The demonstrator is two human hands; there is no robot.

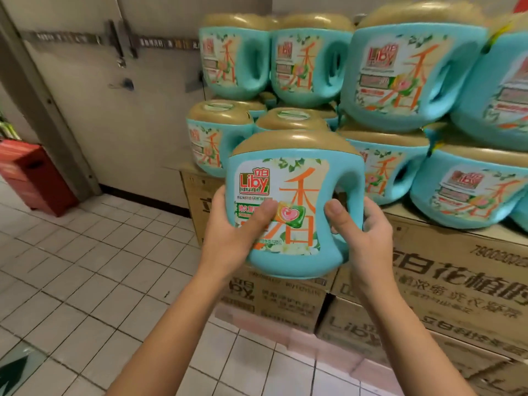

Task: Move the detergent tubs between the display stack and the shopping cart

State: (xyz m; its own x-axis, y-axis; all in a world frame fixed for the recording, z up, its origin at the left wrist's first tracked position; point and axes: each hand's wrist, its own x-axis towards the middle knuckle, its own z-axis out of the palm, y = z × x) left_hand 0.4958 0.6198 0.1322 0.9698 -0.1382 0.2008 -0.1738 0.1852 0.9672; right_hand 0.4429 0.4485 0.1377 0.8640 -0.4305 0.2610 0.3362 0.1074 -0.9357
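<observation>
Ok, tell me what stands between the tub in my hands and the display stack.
Nothing visible does. The tub, gripped by the left hand and the right hand, is right in front of the display stack, and no other object shows between them.

At frame centre the rounded turquoise plastic detergent tub (297,178) has a tan-gold lid and a cream label with green leaves and an orange character, like the stacked turquoise tubs (414,75) upper right; the brown cardboard boxes (457,275) carry dark print, the tiled floor (85,267) is white, and the box (31,172) at left is red.
</observation>
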